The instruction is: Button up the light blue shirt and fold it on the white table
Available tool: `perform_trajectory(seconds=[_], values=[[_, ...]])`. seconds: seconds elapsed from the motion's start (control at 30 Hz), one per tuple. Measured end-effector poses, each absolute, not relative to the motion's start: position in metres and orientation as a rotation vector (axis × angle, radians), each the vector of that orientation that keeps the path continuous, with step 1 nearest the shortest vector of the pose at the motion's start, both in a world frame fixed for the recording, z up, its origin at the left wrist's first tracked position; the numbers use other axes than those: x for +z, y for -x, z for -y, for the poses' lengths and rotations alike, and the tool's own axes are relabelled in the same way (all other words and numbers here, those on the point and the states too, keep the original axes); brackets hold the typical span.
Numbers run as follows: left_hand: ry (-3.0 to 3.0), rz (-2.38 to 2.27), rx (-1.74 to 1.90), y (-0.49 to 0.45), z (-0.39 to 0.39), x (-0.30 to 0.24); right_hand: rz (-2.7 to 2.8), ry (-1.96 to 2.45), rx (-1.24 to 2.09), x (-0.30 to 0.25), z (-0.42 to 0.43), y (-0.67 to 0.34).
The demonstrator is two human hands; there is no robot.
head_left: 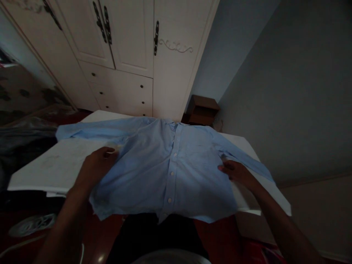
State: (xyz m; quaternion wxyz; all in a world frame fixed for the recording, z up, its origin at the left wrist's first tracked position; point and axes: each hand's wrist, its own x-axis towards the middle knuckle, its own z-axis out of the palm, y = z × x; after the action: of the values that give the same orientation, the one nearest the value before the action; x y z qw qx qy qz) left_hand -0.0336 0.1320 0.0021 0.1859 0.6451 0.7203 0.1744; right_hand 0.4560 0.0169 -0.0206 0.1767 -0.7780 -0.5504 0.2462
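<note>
A light blue button-up shirt (192, 176) lies spread front side up on a white table (60, 165). Its sleeves reach out to both sides, and the hem hangs over the near edge. At the shirt's left side edge is my left hand (99, 163), with fingers curled and pinched on the cloth. My right hand (238, 173) has its fingers closed on the opposite side edge, below the sleeve. White buttons run down the middle of the shirt. The exact grip of the fingertips is dim and partly hidden.
Behind the table stands a white wardrobe (132, 44) with dark handles and drawers. A small brown cabinet (203, 110) sits by the wall at the back right. Dark fabric (24, 146) is heaped on the left, and a shoe (33, 224) lies on the red floor.
</note>
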Motion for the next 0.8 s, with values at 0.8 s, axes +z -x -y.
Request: perform_trajectory(seconds=[0.8], values=[[-1.755, -2.091, 0.570, 0.053, -0.112, -0.004, 1.489, 2.161, 0.332, -0.014, -0.011, -0.461]])
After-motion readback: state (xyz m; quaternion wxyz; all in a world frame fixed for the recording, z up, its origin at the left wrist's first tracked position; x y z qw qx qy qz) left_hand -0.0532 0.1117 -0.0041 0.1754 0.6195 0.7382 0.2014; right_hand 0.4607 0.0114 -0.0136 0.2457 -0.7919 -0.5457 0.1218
